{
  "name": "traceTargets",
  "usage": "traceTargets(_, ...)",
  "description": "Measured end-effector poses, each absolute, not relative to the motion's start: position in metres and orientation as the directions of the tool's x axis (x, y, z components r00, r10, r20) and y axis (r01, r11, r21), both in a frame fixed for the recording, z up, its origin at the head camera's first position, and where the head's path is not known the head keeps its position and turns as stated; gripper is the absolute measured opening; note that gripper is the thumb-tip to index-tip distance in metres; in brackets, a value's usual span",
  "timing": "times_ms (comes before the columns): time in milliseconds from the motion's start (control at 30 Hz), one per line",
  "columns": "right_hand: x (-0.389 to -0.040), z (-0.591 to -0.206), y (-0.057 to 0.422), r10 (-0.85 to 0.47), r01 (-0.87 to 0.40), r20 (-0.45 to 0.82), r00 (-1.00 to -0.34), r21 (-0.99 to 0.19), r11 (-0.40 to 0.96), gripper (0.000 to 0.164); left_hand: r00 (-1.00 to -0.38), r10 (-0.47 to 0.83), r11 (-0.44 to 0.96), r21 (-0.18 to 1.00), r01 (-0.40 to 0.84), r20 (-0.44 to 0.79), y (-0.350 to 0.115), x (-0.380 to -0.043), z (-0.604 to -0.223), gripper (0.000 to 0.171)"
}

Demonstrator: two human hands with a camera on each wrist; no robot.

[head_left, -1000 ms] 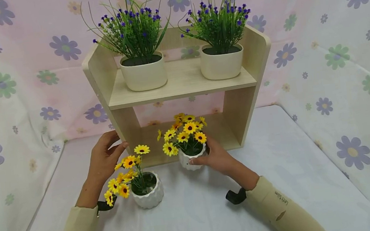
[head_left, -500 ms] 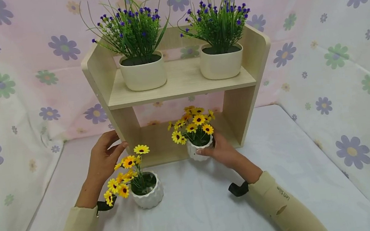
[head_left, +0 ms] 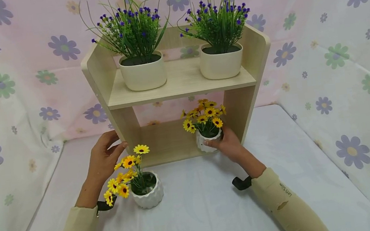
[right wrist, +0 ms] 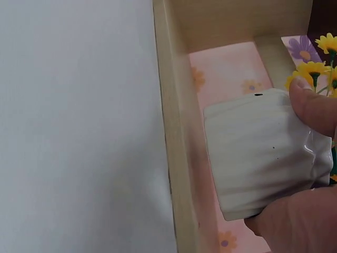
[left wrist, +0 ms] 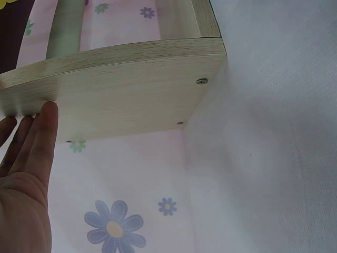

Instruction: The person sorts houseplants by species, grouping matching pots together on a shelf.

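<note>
My right hand [head_left: 236, 148] grips a small white ribbed flowerpot [head_left: 201, 142] of yellow daisy-like flowers, at the right front of the wooden shelf's [head_left: 171, 142] lower level. In the right wrist view, thumb and fingers clasp the pot [right wrist: 263, 153] beside the shelf's side panel [right wrist: 176, 137]; whether its base touches the board cannot be told. My left hand [head_left: 104, 157] rests against the shelf's left side panel, its straight fingers [left wrist: 45, 137] touching the outer face. A second white pot [head_left: 149, 196] of yellow flowers stands on the table near my left wrist.
Two cream oval planters [head_left: 144, 76] with grass and purple blossoms stand on the shelf's upper level. Beneath the shelf is a table [head_left: 202, 208] with a white cover. Floral cloth [head_left: 324, 76] hangs behind and at both sides.
My right hand has carried the flowerpot rightward and farther back, from the shelf's front middle to the right part of its lower level. The left hand has stayed in place.
</note>
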State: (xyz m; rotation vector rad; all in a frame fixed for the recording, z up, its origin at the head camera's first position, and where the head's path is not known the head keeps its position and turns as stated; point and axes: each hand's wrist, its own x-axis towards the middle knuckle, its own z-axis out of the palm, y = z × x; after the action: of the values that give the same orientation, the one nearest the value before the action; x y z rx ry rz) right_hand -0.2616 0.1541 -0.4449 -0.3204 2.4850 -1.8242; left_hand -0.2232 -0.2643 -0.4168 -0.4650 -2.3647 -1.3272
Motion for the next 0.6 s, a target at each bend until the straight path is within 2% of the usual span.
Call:
traceTargets(133,-0.265,-0.447,0.158,-0.151,-0.11,0.066,-0.986,-0.946,0.305,0.081,-0.864,0.101,0.497,0.727,0.474,0.494,-0.265,-0.224,-0.417,0.056)
traceTargets(600,-0.279,-0.457,0.169,-0.091,-0.071,0.052,-0.995,-0.972,0.222,0.087,-0.869,0.095,0.494,0.735,0.464,0.485,-0.267,-0.226,-0.421,0.054)
